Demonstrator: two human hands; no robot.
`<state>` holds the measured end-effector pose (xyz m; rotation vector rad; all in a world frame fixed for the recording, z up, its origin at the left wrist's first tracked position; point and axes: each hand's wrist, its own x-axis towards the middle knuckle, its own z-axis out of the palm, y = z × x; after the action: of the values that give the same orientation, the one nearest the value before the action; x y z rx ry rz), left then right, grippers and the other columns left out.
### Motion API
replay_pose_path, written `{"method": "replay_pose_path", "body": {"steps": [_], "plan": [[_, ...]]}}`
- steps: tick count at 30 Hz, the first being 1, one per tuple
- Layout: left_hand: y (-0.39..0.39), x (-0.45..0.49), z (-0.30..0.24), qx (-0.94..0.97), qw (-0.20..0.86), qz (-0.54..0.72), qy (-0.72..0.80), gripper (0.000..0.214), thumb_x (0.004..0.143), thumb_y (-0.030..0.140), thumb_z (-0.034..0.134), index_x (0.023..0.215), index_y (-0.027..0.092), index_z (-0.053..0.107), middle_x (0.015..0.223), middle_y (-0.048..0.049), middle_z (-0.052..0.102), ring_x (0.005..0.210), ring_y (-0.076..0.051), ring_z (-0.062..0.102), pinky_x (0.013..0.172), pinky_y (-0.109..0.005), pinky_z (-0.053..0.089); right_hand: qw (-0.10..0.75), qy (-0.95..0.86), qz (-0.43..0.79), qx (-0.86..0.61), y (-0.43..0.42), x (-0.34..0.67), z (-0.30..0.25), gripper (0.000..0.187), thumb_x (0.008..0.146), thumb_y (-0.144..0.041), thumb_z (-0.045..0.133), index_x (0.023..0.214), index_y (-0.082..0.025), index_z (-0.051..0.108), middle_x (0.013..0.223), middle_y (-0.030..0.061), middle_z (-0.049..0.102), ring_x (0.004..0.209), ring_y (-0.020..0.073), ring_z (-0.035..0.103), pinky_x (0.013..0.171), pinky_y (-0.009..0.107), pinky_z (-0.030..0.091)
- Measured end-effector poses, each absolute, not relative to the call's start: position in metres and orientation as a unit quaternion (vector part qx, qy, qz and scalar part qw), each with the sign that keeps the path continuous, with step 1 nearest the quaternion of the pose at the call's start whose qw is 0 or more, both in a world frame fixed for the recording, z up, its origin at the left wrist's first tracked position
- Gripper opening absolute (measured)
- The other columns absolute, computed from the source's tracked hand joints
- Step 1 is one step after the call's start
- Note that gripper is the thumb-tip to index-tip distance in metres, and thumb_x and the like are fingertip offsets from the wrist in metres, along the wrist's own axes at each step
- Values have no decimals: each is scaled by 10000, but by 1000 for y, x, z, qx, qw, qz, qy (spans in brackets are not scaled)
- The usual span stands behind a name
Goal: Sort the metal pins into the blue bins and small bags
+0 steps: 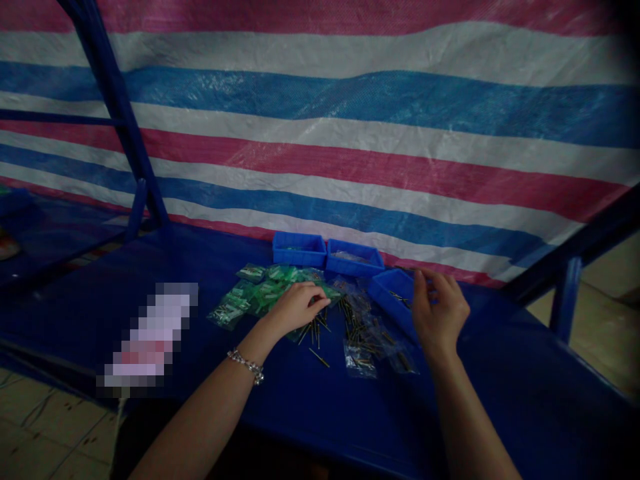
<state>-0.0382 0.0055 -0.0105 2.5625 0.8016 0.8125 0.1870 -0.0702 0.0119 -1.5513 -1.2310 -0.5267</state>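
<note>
My left hand (299, 308), with a beaded bracelet (246, 365) at the wrist, is closed with its fingers drawn together above a loose pile of thin metal rods (314, 328). Anything between its fingertips is hidden. My right hand (443, 312) is raised at the right-hand blue bin (395, 303), fingers curled in; what it holds, if anything, cannot be made out. Several rods lie inside that bin. Green-printed plastic packets (260, 290) spread out beyond my left hand. Between the hands are more dark rods (354, 323) and clear plastic bags (360, 360).
Two more blue bins (299, 249) (355, 257) stand along the back of the blue table (320, 420). A pixelated pale strip (153, 337) lies at left. Behind hangs a striped tarpaulin (350, 160), with blue metal frame posts (117, 100) at the sides.
</note>
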Motion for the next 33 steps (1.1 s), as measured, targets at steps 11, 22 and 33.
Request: {"method": "replay_pose_path", "body": {"steps": [11,22,33], "plan": [[5,-38,-11,901,168,281,285,168,822,251,473,755,149,589,694,-19,543,651,-112,490,604,-237,364,458,-519,-231,-683,-66,200,5,285,779,-340,453,909,-147,619,812,90,535,709,193,497,676,332,401],[4,-37,-10,897,172,281,294,173,812,256,476,727,155,589,675,-16,550,626,-112,489,579,-237,353,305,-717,0,-627,-58,176,-13,189,765,-271,493,882,-189,616,728,28,542,609,138,512,603,265,407],[4,-37,-9,875,164,288,352,240,798,358,488,722,169,616,547,1,532,549,-119,473,539,-247,314,185,-714,-7,-675,-57,169,-35,295,674,-335,639,942,-222,588,854,67,524,769,201,540,649,315,410]]}}
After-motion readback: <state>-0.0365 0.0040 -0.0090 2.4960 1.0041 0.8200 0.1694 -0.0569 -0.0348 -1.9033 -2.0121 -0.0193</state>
